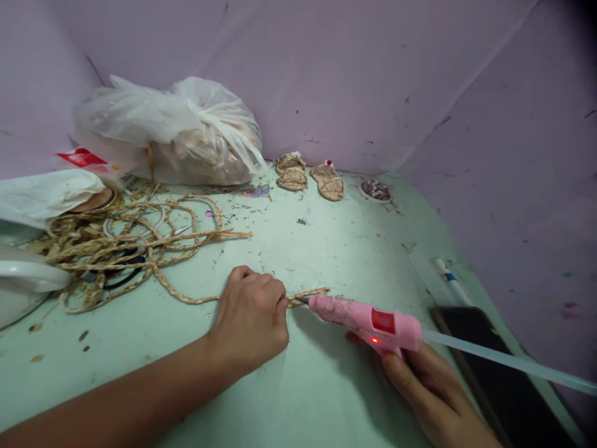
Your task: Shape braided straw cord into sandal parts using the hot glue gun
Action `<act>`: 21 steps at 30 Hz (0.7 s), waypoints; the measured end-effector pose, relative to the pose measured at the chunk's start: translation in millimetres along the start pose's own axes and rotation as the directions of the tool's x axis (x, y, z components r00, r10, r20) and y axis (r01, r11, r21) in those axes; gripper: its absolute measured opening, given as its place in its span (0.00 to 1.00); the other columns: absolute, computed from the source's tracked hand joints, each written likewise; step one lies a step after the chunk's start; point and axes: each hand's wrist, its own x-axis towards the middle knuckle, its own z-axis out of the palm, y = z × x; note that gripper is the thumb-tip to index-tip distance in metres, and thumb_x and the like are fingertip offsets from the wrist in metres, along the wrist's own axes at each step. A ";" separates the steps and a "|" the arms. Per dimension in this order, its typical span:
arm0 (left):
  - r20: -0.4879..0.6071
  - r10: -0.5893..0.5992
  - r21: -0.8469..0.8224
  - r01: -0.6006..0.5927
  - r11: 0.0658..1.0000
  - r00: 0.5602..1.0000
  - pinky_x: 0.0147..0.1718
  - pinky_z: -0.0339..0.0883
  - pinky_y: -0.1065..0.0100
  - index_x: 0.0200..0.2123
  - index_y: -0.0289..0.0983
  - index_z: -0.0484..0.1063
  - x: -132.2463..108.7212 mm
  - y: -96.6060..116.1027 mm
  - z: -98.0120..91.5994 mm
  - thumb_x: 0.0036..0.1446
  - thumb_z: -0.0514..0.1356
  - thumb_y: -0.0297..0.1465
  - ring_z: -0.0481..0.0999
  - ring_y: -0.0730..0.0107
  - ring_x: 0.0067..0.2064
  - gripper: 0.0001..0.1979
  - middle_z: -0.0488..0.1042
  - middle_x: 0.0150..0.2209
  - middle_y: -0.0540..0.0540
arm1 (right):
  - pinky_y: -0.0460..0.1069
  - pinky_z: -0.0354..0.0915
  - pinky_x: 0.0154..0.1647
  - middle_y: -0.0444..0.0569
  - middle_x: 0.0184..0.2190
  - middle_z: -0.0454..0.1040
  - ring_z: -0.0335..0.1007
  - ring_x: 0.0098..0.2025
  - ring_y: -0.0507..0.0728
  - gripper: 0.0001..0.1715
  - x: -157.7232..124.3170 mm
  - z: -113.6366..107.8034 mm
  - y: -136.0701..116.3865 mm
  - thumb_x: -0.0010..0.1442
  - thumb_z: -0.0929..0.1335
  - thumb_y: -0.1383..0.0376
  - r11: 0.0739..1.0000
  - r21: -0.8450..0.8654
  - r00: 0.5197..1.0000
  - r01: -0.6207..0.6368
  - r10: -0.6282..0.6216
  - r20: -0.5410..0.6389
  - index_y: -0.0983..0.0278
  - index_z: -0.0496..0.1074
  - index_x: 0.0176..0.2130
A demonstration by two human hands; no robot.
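My left hand point(252, 314) is closed around a braided straw cord point(186, 300), low over the table. A short folded end of that cord sticks out past my thumb, on the right. In my right hand point(424, 386) is a pink hot glue gun point(364, 317), its red light glowing and its dark nozzle touching or very close to the cord end beside my left thumb. A long translucent glue stick point(508, 359) runs out of the gun's back to the right edge. My left fingertips are hidden under the hand.
Loops of braided cord point(153, 249) lie tangled at left, near a white handled object point(32, 277). Behind stand a stuffed plastic bag point(186, 137), two small woven slippers point(291, 172) and a small dish point(375, 191). A dark phone point(504, 373) and a pen point(452, 281) lie at right.
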 end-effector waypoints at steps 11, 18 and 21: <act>-0.020 0.013 -0.010 -0.013 1.000 1.000 0.38 0.55 0.58 0.22 0.36 0.66 0.7 -0.6 0.6 0.50 0.50 0.24 0.66 0.70 0.27 0.09 0.70 0.22 0.48 | 0.49 0.70 0.30 0.49 0.29 0.76 0.72 0.33 0.60 0.20 5.9 -6.5 6.0 0.56 0.62 0.52 0.998 0.048 0.990 -0.032 0.024 0.142 0.57 0.74 0.43; -0.002 0.004 0.001 -0.004 1.000 1.000 0.38 0.55 0.57 0.22 0.36 0.67 2.4 -0.5 0.5 0.50 0.50 0.24 0.65 0.69 0.27 0.09 0.70 0.23 0.48 | 0.50 0.70 0.34 0.49 0.32 0.77 0.73 0.35 0.61 0.22 8.8 -7.5 -2.4 0.56 0.62 0.50 1.000 -0.015 0.976 -0.020 0.023 0.217 0.57 0.74 0.44; 0.011 0.007 0.008 -0.007 1.000 1.000 0.38 0.55 0.57 0.22 0.36 0.66 1.3 -0.4 0.0 0.50 0.50 0.24 0.65 0.69 0.27 0.09 0.70 0.23 0.47 | 0.50 0.71 0.33 0.49 0.33 0.77 0.73 0.34 0.61 0.22 10.2 -6.5 -7.0 0.56 0.62 0.51 1.000 -0.028 0.981 0.005 0.000 0.194 0.56 0.74 0.44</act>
